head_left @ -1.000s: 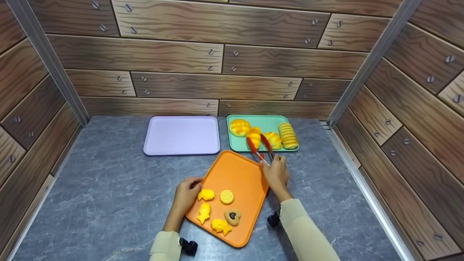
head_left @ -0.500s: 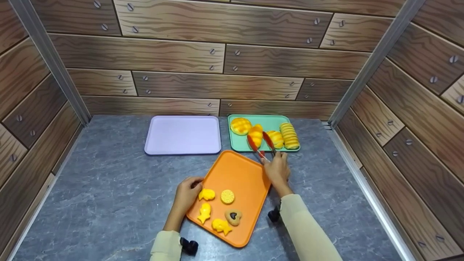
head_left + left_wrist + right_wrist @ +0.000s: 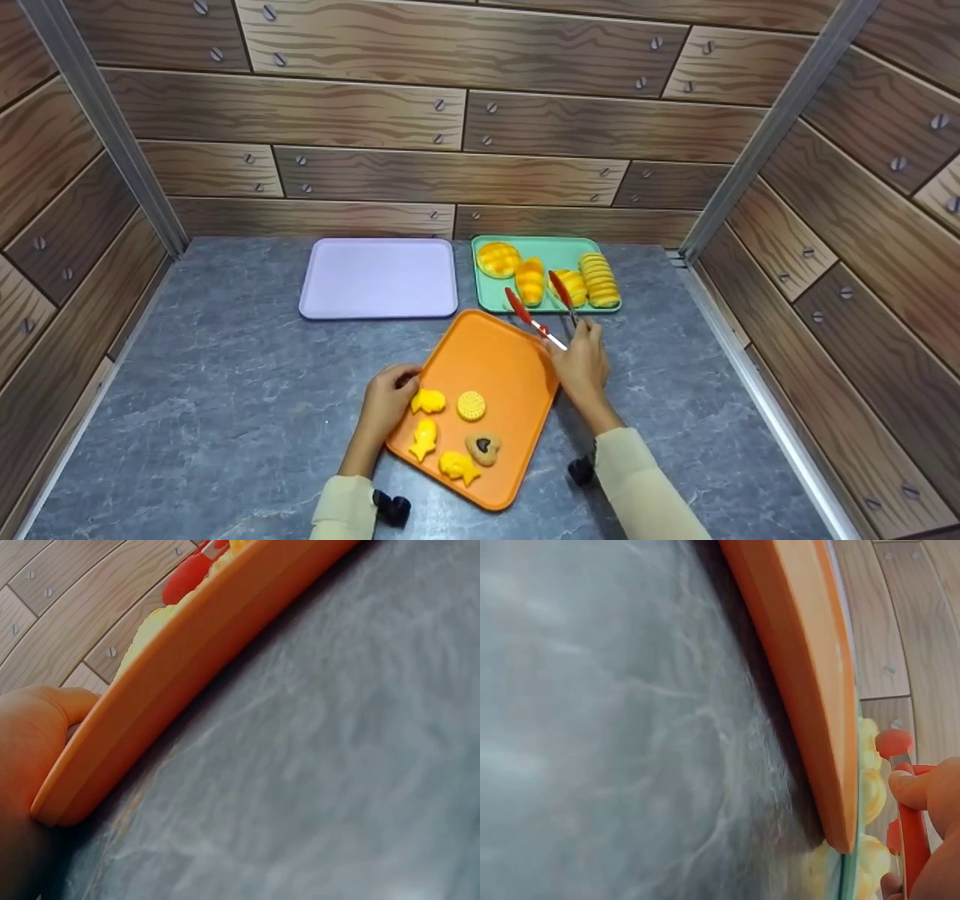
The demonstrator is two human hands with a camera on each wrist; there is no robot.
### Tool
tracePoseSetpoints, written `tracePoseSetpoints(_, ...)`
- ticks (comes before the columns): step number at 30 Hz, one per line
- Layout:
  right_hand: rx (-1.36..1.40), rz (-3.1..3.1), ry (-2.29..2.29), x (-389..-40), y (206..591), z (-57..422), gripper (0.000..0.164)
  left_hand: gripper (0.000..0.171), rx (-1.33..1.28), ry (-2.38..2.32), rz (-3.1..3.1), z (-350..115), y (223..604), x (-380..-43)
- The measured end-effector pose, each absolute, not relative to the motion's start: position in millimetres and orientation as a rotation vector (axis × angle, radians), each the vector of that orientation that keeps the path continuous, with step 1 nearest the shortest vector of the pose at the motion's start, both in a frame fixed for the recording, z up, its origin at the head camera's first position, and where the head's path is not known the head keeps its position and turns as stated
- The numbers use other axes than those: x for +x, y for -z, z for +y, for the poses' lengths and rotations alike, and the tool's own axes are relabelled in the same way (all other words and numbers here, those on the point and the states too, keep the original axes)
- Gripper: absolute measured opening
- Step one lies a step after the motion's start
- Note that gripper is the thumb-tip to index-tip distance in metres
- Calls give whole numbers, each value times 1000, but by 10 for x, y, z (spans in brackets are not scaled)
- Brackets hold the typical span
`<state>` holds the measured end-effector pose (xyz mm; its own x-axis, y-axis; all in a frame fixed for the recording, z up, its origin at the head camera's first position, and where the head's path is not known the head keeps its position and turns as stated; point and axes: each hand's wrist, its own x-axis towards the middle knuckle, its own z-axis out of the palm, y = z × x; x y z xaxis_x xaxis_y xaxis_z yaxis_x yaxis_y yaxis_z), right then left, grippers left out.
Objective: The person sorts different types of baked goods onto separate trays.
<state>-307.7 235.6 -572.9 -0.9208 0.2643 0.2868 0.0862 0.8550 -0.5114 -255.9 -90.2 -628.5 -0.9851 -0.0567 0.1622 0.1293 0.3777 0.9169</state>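
Observation:
My right hand (image 3: 583, 364) holds red-tipped tongs (image 3: 562, 287) over the near edge of the green tray (image 3: 559, 250), their arms spread and nothing between the tips. The long segmented toy bread roll (image 3: 530, 281) lies on that tray just beyond the tips. In the right wrist view the thumb lies along the tongs (image 3: 913, 840). My left hand (image 3: 388, 401) grips the left edge of the tilted orange tray (image 3: 495, 360). On it are several yellow fish-shaped pieces (image 3: 424, 439), a round yellow biscuit (image 3: 471, 406) and a heart-shaped cookie (image 3: 483, 448) with a dark centre.
On the green tray are also a round bread (image 3: 499, 259), a striped bread (image 3: 568, 286) and a ridged loaf (image 3: 598, 279). A lilac tray (image 3: 379, 277) stands to its left. Wood-patterned walls (image 3: 360, 176) enclose the grey table (image 3: 225, 390) at the back and sides.
The tongs have spread wider and drawn back from the segmented bread roll, which stays on the green tray. My right hand has shifted slightly right and nearer. The left hand keeps its place.

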Motion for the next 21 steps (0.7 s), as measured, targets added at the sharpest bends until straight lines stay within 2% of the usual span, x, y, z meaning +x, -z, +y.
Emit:
tracePoseSetpoints(12, -152, -2653, -788, -2395, 5753, 2464, 82, 20, -54, 1677, -2479, -913, 6283, -2560)
tracePoseSetpoints(21, -25, -2709, -780, -2013, 5728, 2510, 81, 19, -59, 1662, -2476, -898, 6287, -2546)
